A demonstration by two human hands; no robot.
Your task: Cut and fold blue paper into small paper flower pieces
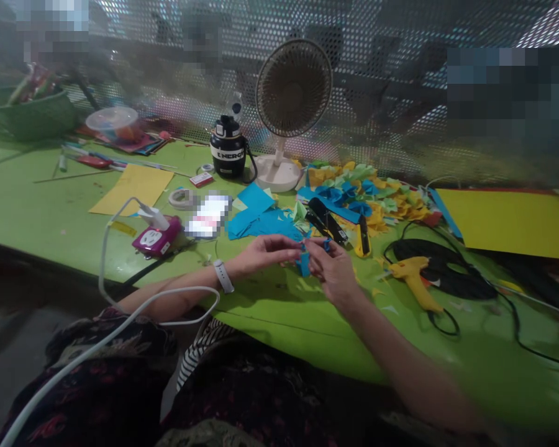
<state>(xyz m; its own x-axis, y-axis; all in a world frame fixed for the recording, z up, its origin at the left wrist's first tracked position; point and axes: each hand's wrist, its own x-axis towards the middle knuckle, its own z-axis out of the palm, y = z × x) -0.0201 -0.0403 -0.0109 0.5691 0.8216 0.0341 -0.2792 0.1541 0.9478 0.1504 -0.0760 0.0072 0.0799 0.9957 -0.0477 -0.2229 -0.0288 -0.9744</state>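
A small piece of blue paper [304,264] is pinched between my two hands above the green table, close to its front edge. My left hand [272,251], with a white band on the wrist, is closed on the paper's left side. My right hand [330,267] grips it from the right, and a bit of blue shows between the fingers. Just beyond the hands lie cut blue paper sheets [261,223]. A black stapler [326,220] and a yellow-and-black box cutter [363,237] rest behind my right hand.
Folded yellow, green and blue paper pieces [382,198] are heaped behind the stapler. A yellow glue gun [414,279] lies right. At the back stand a fan [293,90] and a black jug [227,152]. A purple power socket [157,237] sits left; its white cable [121,323] crosses my left arm.
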